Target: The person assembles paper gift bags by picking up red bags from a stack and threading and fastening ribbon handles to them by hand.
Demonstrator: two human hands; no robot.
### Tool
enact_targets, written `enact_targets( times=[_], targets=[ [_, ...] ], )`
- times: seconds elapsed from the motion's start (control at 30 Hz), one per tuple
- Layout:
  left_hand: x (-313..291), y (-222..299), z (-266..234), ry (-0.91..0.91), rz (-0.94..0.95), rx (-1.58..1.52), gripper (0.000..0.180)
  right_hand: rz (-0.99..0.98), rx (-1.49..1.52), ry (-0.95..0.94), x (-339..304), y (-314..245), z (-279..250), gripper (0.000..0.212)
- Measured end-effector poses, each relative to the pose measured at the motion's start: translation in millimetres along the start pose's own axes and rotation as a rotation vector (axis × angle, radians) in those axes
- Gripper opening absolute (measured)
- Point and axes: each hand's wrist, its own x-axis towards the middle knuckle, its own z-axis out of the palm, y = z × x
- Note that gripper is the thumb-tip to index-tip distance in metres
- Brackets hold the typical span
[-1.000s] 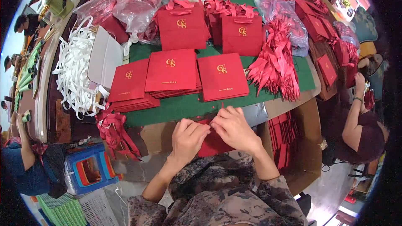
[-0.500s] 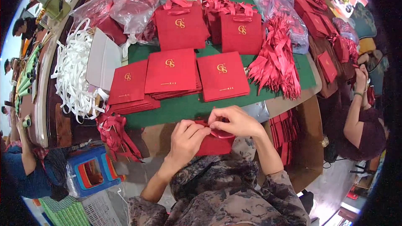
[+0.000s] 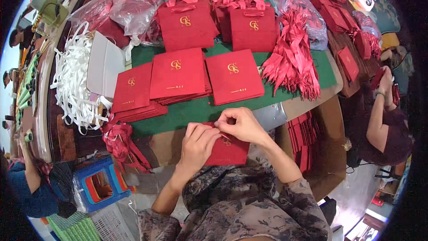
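A small red gift bag (image 3: 228, 154) with a gold emblem rests flat near my lap, at the front edge of the table. My left hand (image 3: 196, 146) is closed on its upper left edge, thumb and fingers together. At the bag's top, my right hand (image 3: 242, 125) pinches a red ribbon (image 3: 225, 137) close to the left fingertips. The fingers partly hide the ribbon and the bag's upper edge. Just beyond lie a left stack (image 3: 130, 87), a middle stack (image 3: 176, 76) and a right stack (image 3: 235, 80) of flat red bags.
Red bags with ribbon handles (image 3: 185, 31) stand behind the stacks. A bundle of red ribbons (image 3: 292, 60) lies right, white ribbons (image 3: 78, 80) left beside an open white box (image 3: 104, 64). A cardboard box (image 3: 327, 151) holds more red bags. A co-worker's arm (image 3: 379, 111) is at right.
The ribbon loop that lay across the bag is drawn up to my fingertips, uncovering the emblem. My right hand has moved slightly left and up. The view has shifted a little.
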Motion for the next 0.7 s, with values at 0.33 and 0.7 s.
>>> enact_targets(
  times=[0.33,0.7],
  targets=[
    [5.8,6.4,-5.3,-0.047,-0.127,-0.102,0.02,0.043,-0.021,0.082,2.4,-6.4,-9.9,0.023],
    [6.6,-9.3,16.2,-0.002,-0.354,-0.047,0.013,-0.098,-0.407,0.444,-17.0,-8.2,-39.7,0.02]
  ],
)
